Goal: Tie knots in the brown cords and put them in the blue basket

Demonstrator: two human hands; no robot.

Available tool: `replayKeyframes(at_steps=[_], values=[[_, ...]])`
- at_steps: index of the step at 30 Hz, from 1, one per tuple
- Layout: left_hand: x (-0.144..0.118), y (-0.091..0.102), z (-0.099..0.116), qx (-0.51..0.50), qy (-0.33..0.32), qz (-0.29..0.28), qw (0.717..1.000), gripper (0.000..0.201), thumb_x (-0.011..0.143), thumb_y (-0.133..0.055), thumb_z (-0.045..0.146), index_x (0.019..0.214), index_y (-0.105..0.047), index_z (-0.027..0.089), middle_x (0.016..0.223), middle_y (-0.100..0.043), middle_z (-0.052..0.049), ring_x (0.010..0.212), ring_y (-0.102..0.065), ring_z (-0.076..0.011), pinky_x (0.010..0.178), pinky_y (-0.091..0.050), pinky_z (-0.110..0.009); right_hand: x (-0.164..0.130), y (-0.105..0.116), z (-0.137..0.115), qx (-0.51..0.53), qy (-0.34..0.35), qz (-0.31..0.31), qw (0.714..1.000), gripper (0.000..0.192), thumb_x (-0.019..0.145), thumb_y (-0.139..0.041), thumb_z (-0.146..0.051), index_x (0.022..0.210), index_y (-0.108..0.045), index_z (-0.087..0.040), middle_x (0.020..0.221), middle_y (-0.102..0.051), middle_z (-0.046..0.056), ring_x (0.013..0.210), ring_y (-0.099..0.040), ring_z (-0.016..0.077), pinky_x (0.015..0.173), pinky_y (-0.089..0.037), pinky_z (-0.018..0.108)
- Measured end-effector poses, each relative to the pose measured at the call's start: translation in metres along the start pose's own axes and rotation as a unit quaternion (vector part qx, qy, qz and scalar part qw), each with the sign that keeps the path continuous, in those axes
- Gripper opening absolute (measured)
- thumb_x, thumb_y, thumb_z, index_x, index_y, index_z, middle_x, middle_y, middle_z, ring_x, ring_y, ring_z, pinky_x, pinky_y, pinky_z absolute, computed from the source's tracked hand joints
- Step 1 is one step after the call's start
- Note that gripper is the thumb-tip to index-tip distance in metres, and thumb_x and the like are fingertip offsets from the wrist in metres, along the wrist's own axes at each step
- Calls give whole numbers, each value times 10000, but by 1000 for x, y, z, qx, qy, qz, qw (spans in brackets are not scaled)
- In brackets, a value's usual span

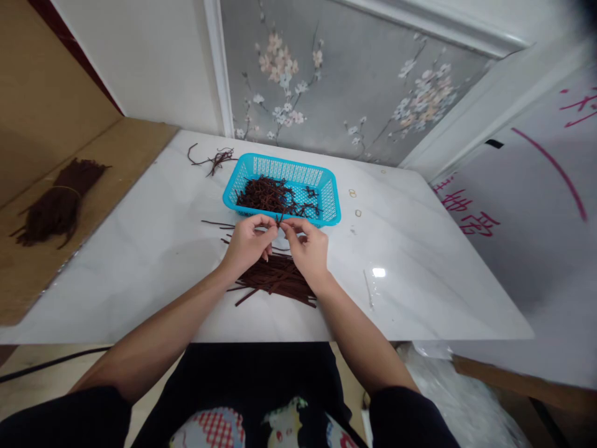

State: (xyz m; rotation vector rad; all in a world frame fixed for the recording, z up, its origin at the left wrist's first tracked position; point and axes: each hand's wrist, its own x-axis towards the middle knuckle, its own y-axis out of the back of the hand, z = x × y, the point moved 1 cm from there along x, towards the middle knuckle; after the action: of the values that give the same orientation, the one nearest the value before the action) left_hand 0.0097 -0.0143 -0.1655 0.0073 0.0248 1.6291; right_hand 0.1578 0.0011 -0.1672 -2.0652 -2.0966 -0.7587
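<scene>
Grip on both sides is pinched: we see the left hand (pixel 252 239) and right hand (pixel 305 246) with fingertips nearly meeting, clamped on a small brown strip (pixel 278 220) at the near rim of the blue basket (pixel 332 186). Two-sided pinch probably steadies something so thin. We can't tell if it touches the rim.

Curled pieces (pixel 265 194) lie inside the basket, mostly left; likely contained there so they don't scatter. Loose straight strips (pixel 280 277) lie under the hands, presumably for short reach. Farther out on the desk (pixel 420 261), we note thin bands (pixel 358 213); left, a banded bundle (pixel 63 193) on brown board, apparently tied to stay together.

Red handwriting (pixel 469 214) at right: we can't read it reliably. No brand or label legible.
</scene>
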Motion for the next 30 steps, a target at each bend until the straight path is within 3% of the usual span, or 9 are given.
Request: replayKeyframes(at_steps=[5,11,18,20,25,30], values=[[-3,-1,3,18,-12,10,1000,141,778,-665,293,836,-624,171,516,-560,51,386,-514,-80,359,-429,-160,1,0,1,14,-21,-4,1000,166,872,-661,-388,909,-736,-245,826,-749,27,730,-666,179,579,-477,283],[-4,2,6,40,-36,-4,999,192,813,-669,361,835,-636,173,597,-584,30,424,-512,-80,386,-430,-181,4,3,0,151,-88,-61,983,183,817,-720,-396,870,-707,-221,864,-743,20,745,-668,162,516,-528,241],[0,12,10,115,-149,24,982,274,878,-627,462,915,-645,191,838,-655,-6,557,-560,-75,493,-447,-182,4,0,1,203,-109,-86,969,200,767,-768,-383,823,-704,-202,801,-699,10,691,-633,132,496,-547,218],[1,12,9,140,-163,13,977,269,899,-607,456,888,-640,189,797,-645,-2,558,-552,-76,504,-444,-183,4,0,2,213,-100,-94,967,189,768,-771,-366,820,-698,-200,790,-681,6,694,-622,126,490,-549,206],[1,11,4,98,-142,-20,985,297,921,-575,488,877,-587,195,613,-550,38,502,-539,-90,459,-433,-183,7,1,2,255,-94,-125,954,213,737,-804,-345,787,-669,-187,717,-638,-15,600,-566,97,428,-519,187],[1,10,4,47,-113,-27,992,305,910,-592,504,882,-565,201,656,-562,33,542,-582,-93,456,-466,-169,8,1,2,272,-99,-146,946,221,737,-808,-349,774,-663,-186,697,-633,-17,557,-542,89,405,-504,193]])
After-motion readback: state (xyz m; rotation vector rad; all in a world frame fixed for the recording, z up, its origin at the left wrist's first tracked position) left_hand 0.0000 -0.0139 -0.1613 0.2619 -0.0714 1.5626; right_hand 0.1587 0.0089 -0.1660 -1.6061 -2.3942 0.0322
